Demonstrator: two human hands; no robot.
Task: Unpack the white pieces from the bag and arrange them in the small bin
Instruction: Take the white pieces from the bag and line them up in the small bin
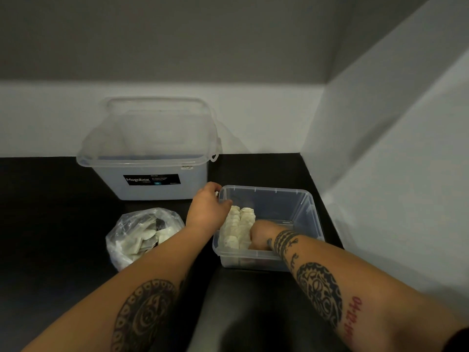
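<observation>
Rows of white pieces [238, 224] are lying along the left side of the small bin [308, 210]. The left hand [206, 208] is gripping the bin's left rim; the right hand [261, 235] is reaching inside beside them, fingers hidden, grasp unclear. The bag [134, 235] is sitting just left.

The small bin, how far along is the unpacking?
Roughly midway, I'd judge. Done: two rows of white pieces line the small bin on its left side. In hand: the right hand is down at the rows' near end, its fingers hidden, while the left hand grips the bin's far-left corner. Left: the bag still holds more pieces, and the bin's right half is bare.
</observation>
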